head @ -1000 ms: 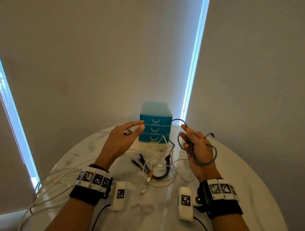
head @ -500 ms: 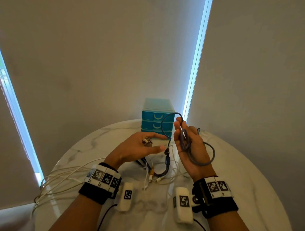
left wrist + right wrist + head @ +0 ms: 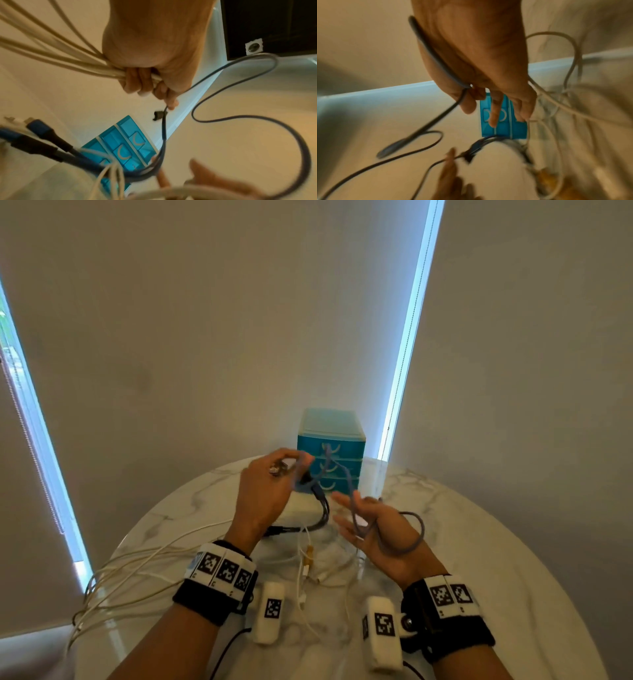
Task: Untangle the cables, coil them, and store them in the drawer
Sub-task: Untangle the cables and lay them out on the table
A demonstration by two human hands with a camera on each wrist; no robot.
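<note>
A thin grey cable (image 3: 416, 529) loops round my right hand (image 3: 370, 525), which is held palm up above the table with its fingers straight. In the right wrist view the grey cable (image 3: 426, 44) runs along the edge of that hand and passes between thumb and forefinger. My left hand (image 3: 294, 470) is raised in front of the teal drawer unit (image 3: 330, 422) and pinches the same cable near its dark clip (image 3: 158, 115). All three drawers look closed. The cable's free length swings between the hands (image 3: 240, 65).
On the round marble table (image 3: 479, 542) lies a tangle of black and blue cables (image 3: 322, 515) and thin white ones with connectors (image 3: 308, 563). A bundle of white cables (image 3: 137, 570) trails off the left edge. Walls stand close behind.
My left hand has risen from the tangle and taken the grey cable in a pinch before the drawers. My right hand has dropped and tipped forward, fingers straightened, with the loop still round it.
</note>
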